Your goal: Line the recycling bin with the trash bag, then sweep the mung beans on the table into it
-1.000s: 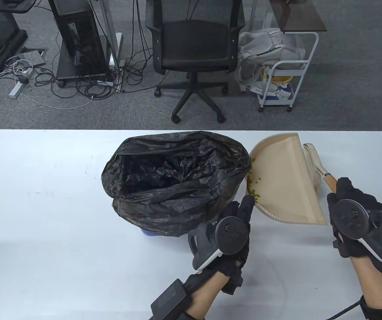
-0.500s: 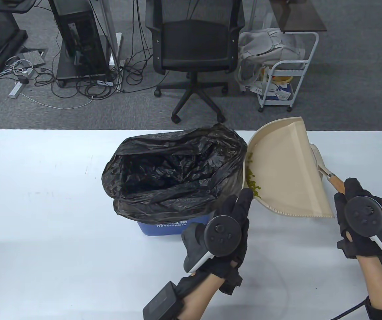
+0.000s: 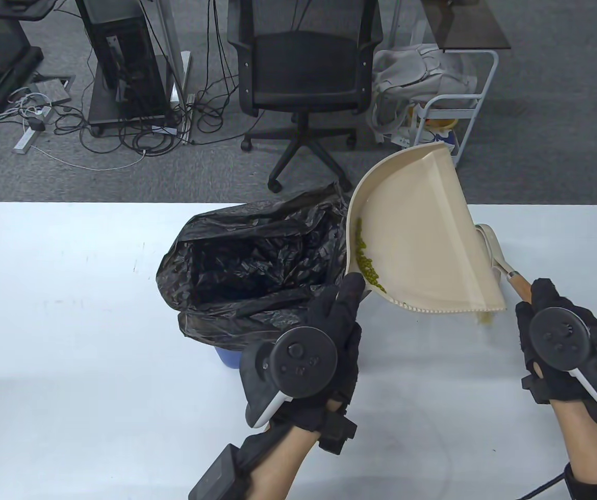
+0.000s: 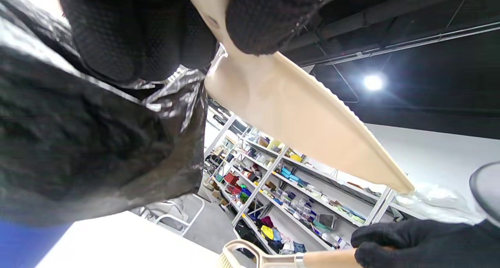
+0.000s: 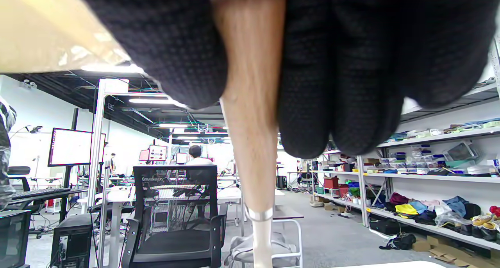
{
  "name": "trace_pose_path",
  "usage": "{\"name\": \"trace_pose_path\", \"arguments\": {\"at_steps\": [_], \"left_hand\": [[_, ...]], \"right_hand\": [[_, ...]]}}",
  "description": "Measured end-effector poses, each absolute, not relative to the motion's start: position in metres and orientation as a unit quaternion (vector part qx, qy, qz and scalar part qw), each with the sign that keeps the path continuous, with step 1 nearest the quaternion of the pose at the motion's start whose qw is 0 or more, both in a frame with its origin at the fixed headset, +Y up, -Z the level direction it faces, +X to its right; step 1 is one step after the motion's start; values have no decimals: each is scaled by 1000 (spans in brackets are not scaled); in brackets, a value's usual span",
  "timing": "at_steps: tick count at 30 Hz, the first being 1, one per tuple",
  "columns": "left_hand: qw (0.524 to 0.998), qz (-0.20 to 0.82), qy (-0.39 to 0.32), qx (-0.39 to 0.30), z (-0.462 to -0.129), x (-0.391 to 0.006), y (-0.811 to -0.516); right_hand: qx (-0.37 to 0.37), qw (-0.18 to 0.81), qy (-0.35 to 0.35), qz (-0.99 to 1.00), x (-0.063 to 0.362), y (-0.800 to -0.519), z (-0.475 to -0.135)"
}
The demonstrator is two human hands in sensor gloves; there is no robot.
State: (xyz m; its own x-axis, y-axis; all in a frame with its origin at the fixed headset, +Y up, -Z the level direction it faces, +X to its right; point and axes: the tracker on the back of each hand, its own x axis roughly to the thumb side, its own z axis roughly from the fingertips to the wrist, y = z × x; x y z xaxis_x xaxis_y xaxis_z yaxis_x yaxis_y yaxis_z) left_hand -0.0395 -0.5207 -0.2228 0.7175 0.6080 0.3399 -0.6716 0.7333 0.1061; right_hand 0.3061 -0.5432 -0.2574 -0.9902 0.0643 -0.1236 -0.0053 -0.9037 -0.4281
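Observation:
A black trash bag (image 3: 256, 260) lines the blue recycling bin (image 3: 225, 358) at the table's middle. A beige dustpan (image 3: 423, 234) is lifted and tilted against the bag's right rim. Mung beans (image 3: 367, 260) lie along its lower left wall. My left hand (image 3: 347, 297) grips the pan at its near left corner; in the left wrist view its fingers (image 4: 136, 33) pinch the dustpan (image 4: 297, 119) beside the bag (image 4: 78, 143). My right hand (image 3: 540, 299) holds the brush (image 3: 491, 247) by its wooden handle (image 5: 250, 115), low on the table to the right of the pan.
A few greenish beans (image 3: 485, 317) show just under the pan's toothed lip on the white table (image 3: 69, 312). Past the far edge stand an office chair (image 3: 303, 78) and a white cart (image 3: 444, 120).
The dustpan has risen and moved left onto the bag's right rim, tilting more steeply. My left hand moved left with it. The right hand with the brush has barely shifted.

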Motion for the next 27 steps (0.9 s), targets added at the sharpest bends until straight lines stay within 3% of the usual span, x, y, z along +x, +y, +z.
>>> {"name": "trace_pose_path", "arguments": {"at_steps": [10, 27], "left_hand": [[922, 340, -119, 140, -213, -74, -496], [944, 284, -39, 163, -211, -157, -495]], "right_hand": [[-65, 17, -219, 973, 302, -544, -259], [-43, 3, -225, 973, 290, -556, -253]]}}
